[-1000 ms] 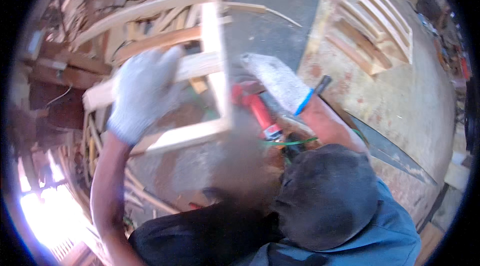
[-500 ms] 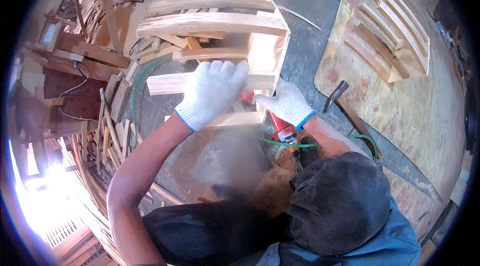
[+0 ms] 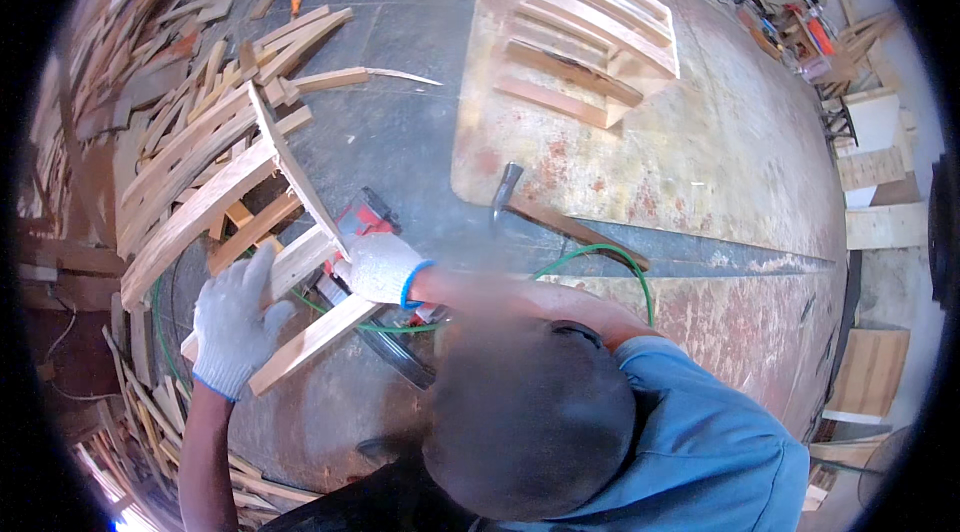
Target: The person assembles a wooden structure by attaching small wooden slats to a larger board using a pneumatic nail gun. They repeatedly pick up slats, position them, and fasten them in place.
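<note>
A slatted wooden frame (image 3: 200, 217), with several curved pale slats joined to a thin end board (image 3: 290, 167), stands tilted at the left. My right hand (image 3: 378, 267), in a white knit glove with a blue cuff, is closed round the lower end of that board, its fingertips partly hidden. Over the lower slats is my left hand (image 3: 238, 322), gloved too, its fingers spread; whether it touches the wood I cannot tell. A red and black tool (image 3: 372, 214) lies behind my right hand, partly covered by it and the frame. A green hose (image 3: 600, 249) runs beside it.
A hammer (image 3: 507, 194) with a wooden handle lies right of my hands. Beyond it, a second slatted frame (image 3: 590, 32) rests on a worn board (image 3: 640, 172). Loose wood strips (image 3: 170, 62) are heaped along the left; tools and clutter (image 3: 800, 22) stand far right.
The view has swung, so the frame now appears farther left and more tilted. My left hand has come off the slat it lay closed over and its fingers have spread. My right hand stays at the end board.
</note>
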Demonstrator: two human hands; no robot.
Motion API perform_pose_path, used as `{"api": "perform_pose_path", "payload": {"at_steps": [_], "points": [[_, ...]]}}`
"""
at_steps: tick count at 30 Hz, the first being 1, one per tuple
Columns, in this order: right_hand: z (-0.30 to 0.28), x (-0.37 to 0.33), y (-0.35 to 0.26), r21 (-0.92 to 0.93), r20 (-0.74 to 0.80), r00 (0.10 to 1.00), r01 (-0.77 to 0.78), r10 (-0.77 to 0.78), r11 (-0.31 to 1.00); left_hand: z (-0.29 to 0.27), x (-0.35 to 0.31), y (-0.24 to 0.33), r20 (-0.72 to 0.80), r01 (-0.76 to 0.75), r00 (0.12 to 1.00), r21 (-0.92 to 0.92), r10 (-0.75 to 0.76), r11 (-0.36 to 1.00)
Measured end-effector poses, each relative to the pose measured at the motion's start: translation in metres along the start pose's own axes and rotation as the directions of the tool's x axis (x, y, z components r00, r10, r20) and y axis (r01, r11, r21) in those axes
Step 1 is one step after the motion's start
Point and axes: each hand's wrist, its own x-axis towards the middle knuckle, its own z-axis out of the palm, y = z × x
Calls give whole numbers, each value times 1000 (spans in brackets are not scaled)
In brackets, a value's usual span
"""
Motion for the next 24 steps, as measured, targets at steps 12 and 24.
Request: {"api": "perform_pose_path", "payload": {"at_steps": [12, 24], "points": [[-10, -15, 3, 146, 102, 993, -82, 67, 986, 4, -19, -23, -58, 146, 987, -88, -152, 985], [-190, -24, 128, 583, -324, 877, -109, 354, 805, -4, -24, -25, -169, 93, 980, -94, -108, 991]]}}
